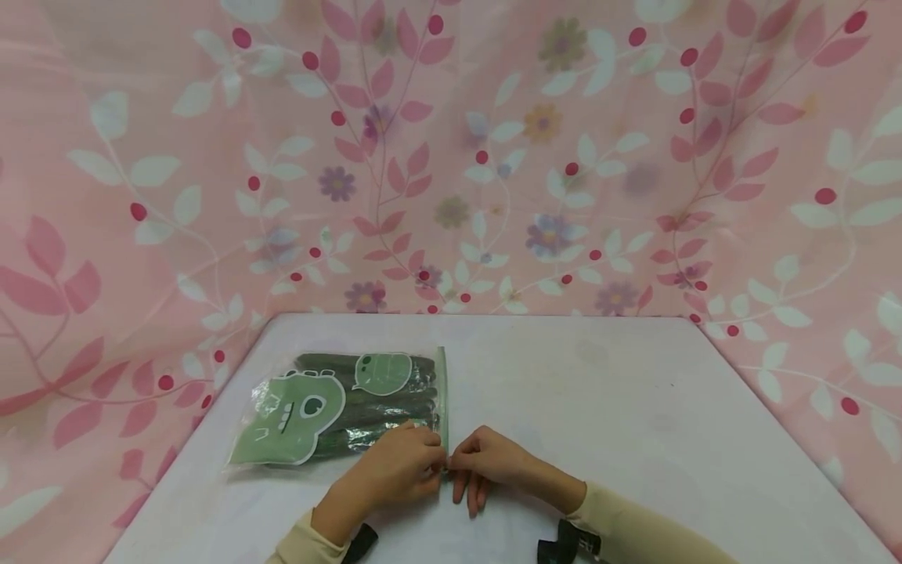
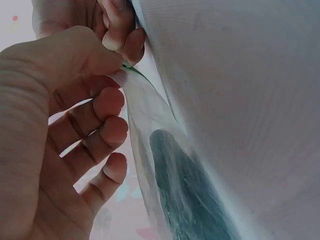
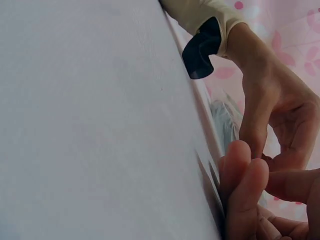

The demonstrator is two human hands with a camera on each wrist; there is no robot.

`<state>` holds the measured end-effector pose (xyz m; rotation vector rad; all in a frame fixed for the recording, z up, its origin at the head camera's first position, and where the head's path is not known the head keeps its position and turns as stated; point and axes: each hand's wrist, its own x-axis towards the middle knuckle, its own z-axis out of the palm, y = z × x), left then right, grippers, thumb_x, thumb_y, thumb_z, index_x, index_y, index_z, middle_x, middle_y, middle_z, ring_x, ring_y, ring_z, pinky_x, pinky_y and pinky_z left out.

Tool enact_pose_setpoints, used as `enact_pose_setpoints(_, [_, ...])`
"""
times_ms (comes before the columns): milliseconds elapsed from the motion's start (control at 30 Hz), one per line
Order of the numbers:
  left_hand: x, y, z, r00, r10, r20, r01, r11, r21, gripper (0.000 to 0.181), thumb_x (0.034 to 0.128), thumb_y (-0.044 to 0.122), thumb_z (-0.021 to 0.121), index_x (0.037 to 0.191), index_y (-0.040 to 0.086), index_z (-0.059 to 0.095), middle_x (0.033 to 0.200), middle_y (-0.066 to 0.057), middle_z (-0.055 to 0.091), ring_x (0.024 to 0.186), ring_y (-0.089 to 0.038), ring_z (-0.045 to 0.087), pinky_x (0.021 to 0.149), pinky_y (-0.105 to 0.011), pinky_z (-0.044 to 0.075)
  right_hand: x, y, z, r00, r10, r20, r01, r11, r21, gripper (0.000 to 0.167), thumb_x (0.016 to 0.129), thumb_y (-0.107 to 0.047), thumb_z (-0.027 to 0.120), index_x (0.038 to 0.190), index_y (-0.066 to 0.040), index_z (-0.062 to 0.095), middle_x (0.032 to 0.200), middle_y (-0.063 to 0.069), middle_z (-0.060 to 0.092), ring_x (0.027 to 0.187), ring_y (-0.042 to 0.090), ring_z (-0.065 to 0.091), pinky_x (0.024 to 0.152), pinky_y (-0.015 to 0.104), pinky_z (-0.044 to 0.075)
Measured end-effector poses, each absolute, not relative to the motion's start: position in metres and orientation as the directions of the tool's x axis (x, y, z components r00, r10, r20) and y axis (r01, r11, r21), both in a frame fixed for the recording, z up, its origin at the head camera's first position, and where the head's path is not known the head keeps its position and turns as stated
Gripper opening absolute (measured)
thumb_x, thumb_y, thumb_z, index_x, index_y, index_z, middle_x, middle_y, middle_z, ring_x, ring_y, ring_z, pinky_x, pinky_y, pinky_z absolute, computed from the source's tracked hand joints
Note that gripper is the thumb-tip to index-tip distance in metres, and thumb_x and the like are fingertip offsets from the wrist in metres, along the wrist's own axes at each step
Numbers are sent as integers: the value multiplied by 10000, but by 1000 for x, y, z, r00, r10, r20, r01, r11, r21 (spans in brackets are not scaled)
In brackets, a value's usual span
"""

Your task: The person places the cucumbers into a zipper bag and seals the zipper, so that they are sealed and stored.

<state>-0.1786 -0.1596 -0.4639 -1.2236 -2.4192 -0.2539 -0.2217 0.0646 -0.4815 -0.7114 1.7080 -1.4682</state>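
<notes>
A clear zip bag (image 1: 287, 415) printed with green cartoon figures lies flat on the left of the table. Several long dark green things (image 1: 327, 364) show through it, their kind not plain. Along its right edge runs a green zip strip (image 1: 442, 384). My left hand (image 1: 402, 466) pinches the near end of this strip between thumb and forefinger, its other fingers loosely bent in the left wrist view. Right up against it, my right hand (image 1: 496, 462) pinches at the same corner with thumb and forefinger, the other fingers pointing down. The pinched corner is mostly hidden by fingertips.
A white cloth covers the table (image 1: 599, 407), which runs back to a pink floral curtain (image 1: 493, 157). Dark straps (image 1: 567, 540) hang near both sleeves at the front. The right part of the table shows bare white cloth.
</notes>
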Motion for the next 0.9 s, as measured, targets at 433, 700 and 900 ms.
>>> enact_pose_setpoints(433, [-175, -157, -462, -579, 729, 366, 759, 646, -86, 261, 792, 322, 841, 701, 245, 609, 674, 164, 498, 588, -17, 453, 593, -243, 342, -217, 58, -484, -579, -783, -227, 192, 139, -971, 248, 996, -108, 595, 929, 61, 763, 767, 204, 729, 502, 131, 655, 463, 225, 503])
enact_pose_setpoints(700, [-174, -155, -464, -559, 749, 355, 767, 630, -123, 199, 814, 240, 812, 722, 220, 636, 662, 124, 515, 590, -83, 533, 598, -271, 413, -217, 55, -484, -608, -766, -209, 190, 115, -975, 249, 971, -84, 586, 884, 91, 741, 719, 165, 711, 485, 130, 635, 448, 220, 485])
enact_pose_setpoints(900, [-174, -154, -460, -509, 777, 370, 784, 596, -173, 228, 790, 245, 826, 694, 215, 621, 667, 126, 526, 623, -97, 554, 606, -264, 414, -217, 50, -484, -650, -736, -190, 152, 119, -981, 254, 957, -53, 559, 851, 77, 750, 690, 146, 700, 481, 133, 633, 445, 216, 473])
